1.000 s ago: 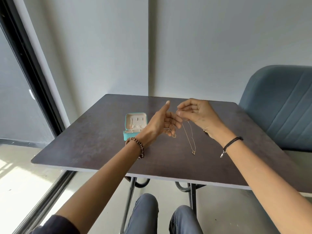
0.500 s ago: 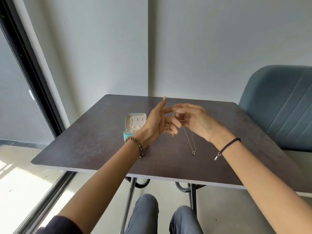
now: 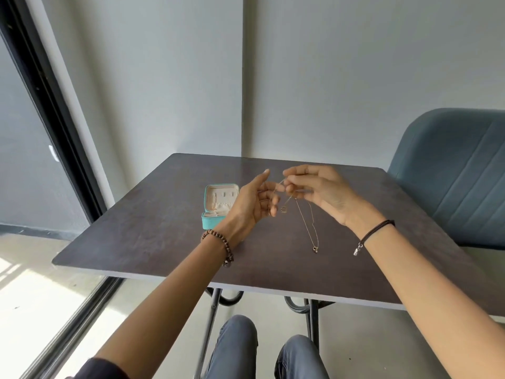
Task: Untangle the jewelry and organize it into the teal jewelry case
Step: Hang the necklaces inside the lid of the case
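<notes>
Head view, both hands raised over the table. My operator's right hand (image 3: 325, 194) has its fingertips (image 3: 285, 184) pinched on a fine gold necklace (image 3: 307, 225), whose doubled chain falls away from the pinch towards the near edge and ends in a small pendant (image 3: 315, 248); I cannot tell whether the pendant rests on the tabletop or hangs just above it. The left hand (image 3: 251, 203) faces the right, index finger straight and pointing up, the other fingers curled. A second thin strand runs from the right fingertips down past those curled fingers, with a small gold loop (image 3: 284, 209) dangling between the two hands; I cannot tell whether the left fingers clamp this strand or merely touch it. A brown beaded bracelet (image 3: 218, 246) circles the left wrist, and a black cord bracelet (image 3: 375, 232) with a metal charm circles the right. The teal jewelry case (image 3: 211, 221) stands open on the dark brown table (image 3: 153, 236), just beyond the left hand, its cream-lined lid upright; its contents are too small to make out. A blue upholstered chair (image 3: 459, 181) stands at the table's right side, a dark window frame (image 3: 54, 127) lies to the left, and grey-trousered knees (image 3: 237, 348) show below.
</notes>
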The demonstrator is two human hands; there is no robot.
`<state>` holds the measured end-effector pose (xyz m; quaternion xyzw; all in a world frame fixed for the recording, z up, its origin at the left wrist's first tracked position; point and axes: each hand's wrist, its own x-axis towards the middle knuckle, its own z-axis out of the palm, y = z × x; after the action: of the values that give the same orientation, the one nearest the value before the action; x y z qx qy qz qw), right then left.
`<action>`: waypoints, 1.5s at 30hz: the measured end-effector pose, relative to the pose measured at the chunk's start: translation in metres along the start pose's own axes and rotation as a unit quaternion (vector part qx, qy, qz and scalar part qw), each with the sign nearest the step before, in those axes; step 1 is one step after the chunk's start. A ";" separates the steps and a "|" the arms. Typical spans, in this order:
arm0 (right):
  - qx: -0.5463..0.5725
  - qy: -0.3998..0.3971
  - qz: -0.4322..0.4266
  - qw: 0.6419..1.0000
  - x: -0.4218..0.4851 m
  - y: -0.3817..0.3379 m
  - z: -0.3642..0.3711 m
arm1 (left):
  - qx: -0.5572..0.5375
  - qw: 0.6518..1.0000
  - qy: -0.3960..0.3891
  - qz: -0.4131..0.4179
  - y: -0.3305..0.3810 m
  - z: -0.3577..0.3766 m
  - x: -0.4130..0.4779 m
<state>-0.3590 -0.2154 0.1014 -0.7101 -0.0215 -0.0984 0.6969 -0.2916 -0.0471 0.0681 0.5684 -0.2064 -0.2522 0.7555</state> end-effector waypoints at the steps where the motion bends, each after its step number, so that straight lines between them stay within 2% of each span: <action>1: -0.045 0.005 -0.016 0.999 0.001 0.000 0.000 | 0.009 1.000 0.005 0.009 -0.001 -0.002 0.001; 4: -0.129 0.030 -0.062 0.989 0.004 0.000 0.004 | 0.024 0.999 -0.006 0.038 -0.006 -0.007 0.002; 7: -0.168 0.053 -0.099 0.979 0.008 -0.001 0.013 | 0.007 0.999 -0.002 0.041 -0.009 -0.011 0.004; 14: -0.293 0.086 -0.132 0.943 0.026 0.001 0.027 | -0.023 0.998 0.016 0.058 -0.014 -0.026 0.010; 17: -0.353 0.081 -0.148 0.920 0.033 -0.001 0.032 | 0.004 0.995 0.067 0.080 -0.013 -0.036 0.012; 20: -0.375 0.073 -0.148 0.912 0.043 -0.001 0.034 | 0.096 0.978 0.139 0.122 -0.011 -0.054 0.016; 25: -0.376 0.067 -0.124 0.916 0.058 0.003 0.033 | 0.228 0.911 0.314 0.141 -0.011 -0.091 0.026; 28: -0.375 0.062 -0.122 0.917 0.068 0.006 0.034 | 0.277 0.881 0.364 0.120 -0.019 -0.114 0.032; 33: -0.379 0.052 -0.123 0.916 0.085 0.010 0.038 | 0.284 0.885 0.368 -0.025 -0.037 -0.140 0.043; 35: -0.376 0.048 -0.123 0.917 0.089 0.010 0.041 | 0.273 0.888 0.366 -0.055 -0.042 -0.146 0.045; 40: -0.375 0.037 -0.124 0.918 0.096 0.013 0.050 | 0.306 0.886 0.346 -0.040 -0.053 -0.148 0.046; 45: -0.373 0.030 -0.128 0.919 0.100 0.014 0.055 | 0.340 0.874 0.345 0.012 -0.066 -0.144 0.043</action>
<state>-0.2521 -0.1714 0.1037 -0.9062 -0.0524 -0.2089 0.3638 -0.1808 0.0202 -0.0332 0.8388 -0.0124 0.0553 0.5415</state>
